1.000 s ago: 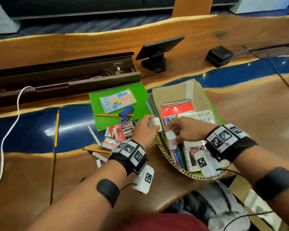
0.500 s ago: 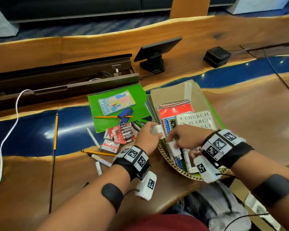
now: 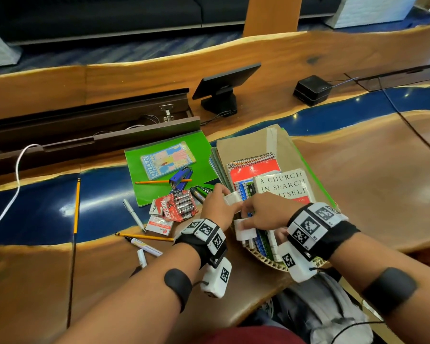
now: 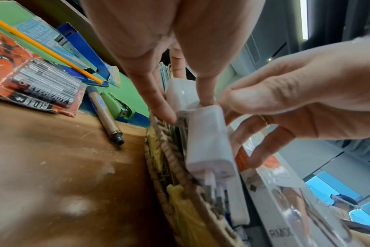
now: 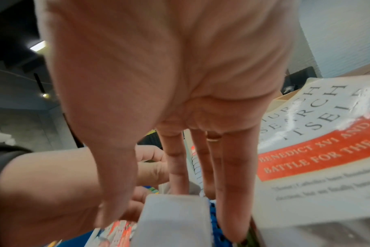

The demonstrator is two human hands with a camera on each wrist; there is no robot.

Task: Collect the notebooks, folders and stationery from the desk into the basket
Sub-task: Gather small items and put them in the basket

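basket (image 3: 263, 256): woven, at the near bench (image 3: 370, 182) edge, stuffed with spiral notebooks (image 3: 253, 167), folders and a book (image 3: 283, 184)
white plug adapter (image 4: 209, 138): over the basket's left rim, long axis roughly upright, prongs down
left hand (image 3: 215, 207): fingertips pinching the adapter's top
right hand (image 3: 266, 212): thumb and fingers gripping it too

The desk (image 3: 372, 184) is wood, smooth and warm brown, with a glossy blue resin strip (image 3: 42, 214) that mirrors the lights; near its edge the wood looks scuffed. The basket (image 4: 171, 160) is rough woven fibre. The charger (image 4: 209, 142) is smooth matt white plastic. The battery pack (image 3: 181, 203) has shiny clear plastic over printed card. The folder (image 3: 204, 150) is matt green.
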